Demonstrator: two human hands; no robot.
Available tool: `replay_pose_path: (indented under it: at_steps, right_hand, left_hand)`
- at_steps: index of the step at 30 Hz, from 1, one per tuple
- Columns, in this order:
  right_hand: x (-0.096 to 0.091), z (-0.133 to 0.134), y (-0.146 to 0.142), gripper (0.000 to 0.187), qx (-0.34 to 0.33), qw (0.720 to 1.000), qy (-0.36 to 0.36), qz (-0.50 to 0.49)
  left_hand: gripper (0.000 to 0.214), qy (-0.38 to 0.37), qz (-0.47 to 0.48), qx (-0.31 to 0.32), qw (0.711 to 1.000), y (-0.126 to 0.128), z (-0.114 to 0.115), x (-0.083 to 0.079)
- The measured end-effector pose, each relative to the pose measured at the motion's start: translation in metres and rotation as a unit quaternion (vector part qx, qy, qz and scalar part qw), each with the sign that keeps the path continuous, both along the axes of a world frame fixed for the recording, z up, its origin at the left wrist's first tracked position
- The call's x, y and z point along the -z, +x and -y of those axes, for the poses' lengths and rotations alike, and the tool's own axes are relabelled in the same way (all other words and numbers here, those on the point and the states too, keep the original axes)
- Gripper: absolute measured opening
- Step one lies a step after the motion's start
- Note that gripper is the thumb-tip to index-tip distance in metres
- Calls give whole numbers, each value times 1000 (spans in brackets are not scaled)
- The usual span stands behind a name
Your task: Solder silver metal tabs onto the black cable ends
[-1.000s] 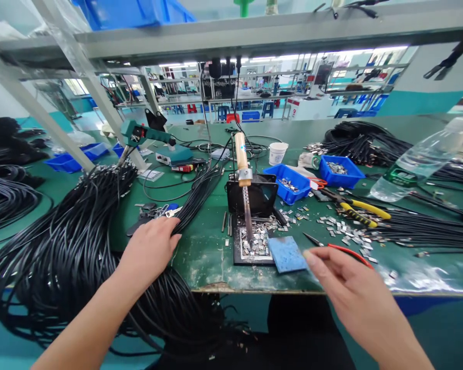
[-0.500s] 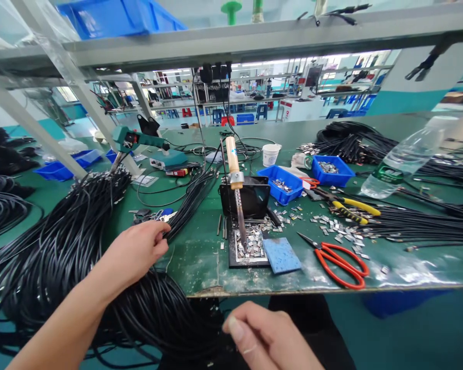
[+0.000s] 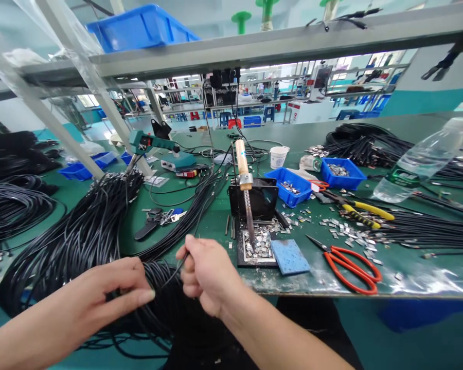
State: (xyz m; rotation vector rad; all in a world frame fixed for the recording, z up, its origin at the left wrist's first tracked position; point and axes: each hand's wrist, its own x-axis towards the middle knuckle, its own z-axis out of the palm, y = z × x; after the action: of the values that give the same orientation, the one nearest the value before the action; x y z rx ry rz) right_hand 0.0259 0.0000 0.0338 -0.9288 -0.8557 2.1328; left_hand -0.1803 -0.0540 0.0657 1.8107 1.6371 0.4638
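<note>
My right hand is closed in a pinch on a thin black cable, in front of the bench edge. The strand runs up from the fingers toward a long bundle of black cables on the bench. To its left, my left hand is held low over a thick heap of black cables, thumb and curled fingers drawn together near the tips. What lies between them, if anything, is hidden. Right of my hands, a soldering iron with a pale handle stands tip down over small metal pieces.
A blue sponge and red-handled scissors lie to the right. Yellow-handled pliers, blue bins and a plastic bottle are farther back. Keys lie left of the cable bundle. A shelf beam crosses above.
My right hand has risen from below the bench edge and moved left, now gripping a black cable. My left hand has drawn back and down from the cable bundle. The view has shifted slightly left.
</note>
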Motion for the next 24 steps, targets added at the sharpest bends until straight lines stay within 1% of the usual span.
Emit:
replay_pose_path:
  at_steps: [1, 2, 3, 4, 5, 6, 7, 8, 9, 11, 13, 15, 16, 17, 18, 19, 21, 22, 24]
  right_hand:
    - [1, 10, 4, 41, -16, 1000, 2, 5]
    - [4, 21, 7, 43, -36, 999, 7, 13]
    - [7, 33, 10, 46, -50, 998, 18, 27]
    - [11, 44, 12, 47, -67, 996, 36, 45]
    - [15, 54, 13, 43, -74, 992, 70, 75]
    - [20, 63, 14, 39, -78, 980, 132, 123]
    - [26, 69, 13, 36, -92, 966, 179, 160]
    - [32, 73, 11, 36, -107, 951, 216, 191]
    - [39, 76, 9, 37, -123, 938, 244, 215]
    - [53, 80, 4, 40, -151, 920, 266, 246]
    - [66, 82, 4, 35, -169, 908, 279, 262]
    - [75, 84, 15, 27, -189, 901, 285, 266]
    - [76, 84, 25, 26, -193, 900, 285, 265]
    - [74, 84, 39, 28, -194, 901, 283, 267]
    - [71, 83, 56, 27, -178, 905, 281, 266]
    - [64, 81, 75, 25, -137, 910, 283, 271]
    - [47, 76, 113, 31, -36, 911, 303, 279]
    - [38, 74, 130, 34, 18, 907, 312, 284]
    - [23, 71, 155, 35, 61, 900, 302, 307]
  left_hand:
    - [22, -43, 29, -9, 999, 2, -3, 1]
    - [25, -62, 79, -41, 994, 6, -7, 1]
    - [34, -80, 147, -80, 983, 13, -12, 2]
    - [41, -86, 236, -120, 960, 22, -19, 3]
    - [44, -132, 317, -133, 930, 33, -25, 3]
    - [46, -178, 383, -122, 898, 44, -32, 2]
    - [45, -204, 432, -107, 872, 55, -38, 0]
    - [41, -213, 464, -97, 854, 66, -43, -4]
    - [36, -202, 485, -95, 846, 75, -48, -8]
    - [32, -167, 502, -79, 845, 87, -54, -19]
    - [29, -102, 515, -74, 848, 94, -55, -27]
    - [23, -56, 500, -79, 860, 98, -50, -28]
    - [22, -52, 482, -83, 871, 101, -45, -26]
    - [24, -66, 459, -75, 883, 103, -40, -21]
    - [26, -91, 435, -59, 894, 106, -34, -16]
    - [28, -122, 408, -38, 904, 109, -28, -9]
    - [36, -182, 371, 3, 911, 118, -17, 3]
    - [37, -208, 361, 18, 909, 123, -12, 8]
    - [40, -244, 332, 41, 910, 133, -8, 14]
